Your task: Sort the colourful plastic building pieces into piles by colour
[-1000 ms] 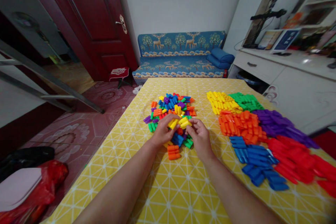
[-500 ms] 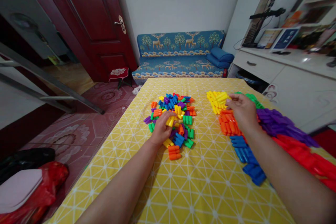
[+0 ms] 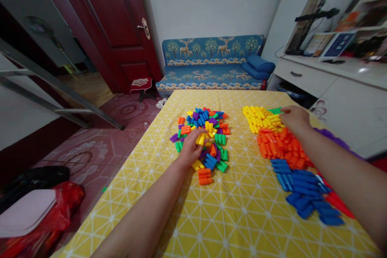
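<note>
**Right hand (image 3: 296, 120) slides across the heap of yellow plastic joined-tube pieces (image 3: 256, 119) to its right end**

Half a second ago its fingertips were over the middle of that heap; now they are at the end that meets the heap of green plastic pieces (image 3: 275, 110). Its fingers curl downward, and whether they grip anything I cannot tell. The left hand (image 3: 191, 148) is where it was, over the mixed heap of many-coloured plastic tube pieces (image 3: 201, 120), its fingers closed on a single yellow plastic tube piece (image 3: 200, 140).

Sorting by colour looks well advanced, to judge from the layout. On the right side of the table (image 3: 236, 213), which wears a yellow cloth patterned with white lines, single-colour groups lie close together: the yellow heap farthest from the person, the green just beside it, then the heap of orange plastic pieces (image 3: 269, 143) and, nearer, the heap of blue plastic pieces (image 3: 305, 185). The right arm covers much of the heap of purple plastic pieces (image 3: 335, 139) and the heap of red plastic pieces (image 3: 338, 203), so their extent is hidden.

What seems left is the mixed heap, where blue, green, orange, purple, red and yellow lie jumbled. One orange three-tube plastic piece (image 3: 204, 177) sits at its near edge, also unsorted.
</note>
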`<state>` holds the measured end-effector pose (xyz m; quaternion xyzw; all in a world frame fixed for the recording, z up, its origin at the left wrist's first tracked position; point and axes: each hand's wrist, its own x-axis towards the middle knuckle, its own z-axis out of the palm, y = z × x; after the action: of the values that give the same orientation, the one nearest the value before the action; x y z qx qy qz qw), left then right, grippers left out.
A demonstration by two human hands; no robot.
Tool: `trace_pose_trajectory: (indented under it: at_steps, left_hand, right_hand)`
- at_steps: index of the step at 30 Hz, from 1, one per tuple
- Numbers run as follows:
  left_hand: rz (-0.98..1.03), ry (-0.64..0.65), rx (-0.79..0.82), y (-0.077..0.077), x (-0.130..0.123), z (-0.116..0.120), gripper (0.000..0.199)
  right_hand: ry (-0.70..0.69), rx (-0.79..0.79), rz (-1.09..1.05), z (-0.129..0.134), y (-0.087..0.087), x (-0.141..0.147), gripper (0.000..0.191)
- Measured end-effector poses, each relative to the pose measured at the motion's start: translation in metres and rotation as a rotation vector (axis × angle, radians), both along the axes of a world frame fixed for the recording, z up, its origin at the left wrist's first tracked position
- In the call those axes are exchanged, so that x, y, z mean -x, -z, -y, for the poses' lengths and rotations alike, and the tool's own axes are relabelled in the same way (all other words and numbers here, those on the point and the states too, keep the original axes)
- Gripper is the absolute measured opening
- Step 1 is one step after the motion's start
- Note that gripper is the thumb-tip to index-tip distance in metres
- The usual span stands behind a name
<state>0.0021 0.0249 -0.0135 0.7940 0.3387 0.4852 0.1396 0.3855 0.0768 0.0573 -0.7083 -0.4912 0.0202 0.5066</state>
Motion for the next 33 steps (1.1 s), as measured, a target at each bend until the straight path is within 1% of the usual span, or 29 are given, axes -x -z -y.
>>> trace_pose_trajectory:
  at_steps: [1, 2, 3, 4, 5, 7, 9, 11, 13, 16, 19, 20, 24, 27, 29, 31, 33]
  left_hand:
    - [0.005, -0.001, 0.009, 0.0, 0.0, 0.0, 0.023]
    - [0.014, 0.002, 0.023, 0.0, 0.0, 0.001, 0.024]
    - [0.027, 0.005, 0.045, 0.0, 0.0, 0.002, 0.024]
    - [0.042, 0.007, 0.076, -0.001, 0.0, 0.003, 0.025]
    - [0.059, 0.009, 0.115, -0.002, 0.0, 0.005, 0.026]
    - [0.104, 0.018, 0.206, -0.003, 0.0, 0.008, 0.029]
    - [0.154, 0.047, 0.295, -0.004, 0.0, 0.01, 0.032]
    - [0.191, 0.075, 0.341, -0.004, 0.0, 0.011, 0.035]
    - [0.198, 0.081, 0.333, -0.004, 0.0, 0.011, 0.035]
    - [0.191, 0.078, 0.304, -0.003, 0.0, 0.01, 0.031]
    - [0.213, 0.118, 0.353, 0.0, 0.0, 0.008, 0.03]
    - [0.223, 0.135, 0.37, 0.001, 0.0, 0.007, 0.031]
    - [0.274, 0.194, 0.388, 0.007, 0.001, 0.003, 0.041]
    - [0.303, 0.229, 0.367, 0.008, 0.002, 0.003, 0.043]
    - [0.291, 0.223, 0.355, 0.006, 0.003, 0.005, 0.04]
    - [0.271, 0.194, 0.347, 0.003, 0.003, 0.007, 0.039]
    - [0.248, 0.149, 0.334, 0.0, 0.002, 0.009, 0.036]
  right_hand:
    - [0.024, 0.016, 0.039, 0.004, -0.003, 0.012, 0.006]
    - [0.015, 0.015, 0.051, 0.01, -0.004, 0.028, 0.009]
    - [-0.031, 0.006, 0.043, 0.017, -0.004, 0.048, 0.015]
    - [-0.125, -0.004, 0.015, 0.026, -0.003, 0.072, 0.02]
    - [-0.253, -0.006, -0.053, 0.036, 0.001, 0.097, 0.024]
    - [-0.513, 0.025, -0.183, 0.057, 0.012, 0.147, 0.032]
    - [-0.659, 0.049, -0.273, 0.077, 0.027, 0.189, 0.043]
    - [-0.734, 0.067, -0.339, 0.09, 0.042, 0.216, 0.051]
    - [-0.768, 0.057, -0.37, 0.096, 0.052, 0.229, 0.053]
    - [-0.761, 0.005, -0.37, 0.095, 0.06, 0.235, 0.045]
    - [-0.689, -0.018, -0.393, 0.094, 0.063, 0.234, 0.03]
    - [-0.662, -0.012, -0.413, 0.094, 0.063, 0.233, 0.028]
    - [-0.578, 0.007, -0.538, 0.101, 0.061, 0.231, 0.032]
    - [-0.543, -0.024, -0.629, 0.104, 0.056, 0.227, 0.037]
    - [-0.539, -0.042, -0.633, 0.101, 0.049, 0.219, 0.039]
    - [-0.562, -0.045, -0.56, 0.09, 0.038, 0.201, 0.037]
    - [-0.561, -0.027, -0.436, 0.069, 0.025, 0.173, 0.032]
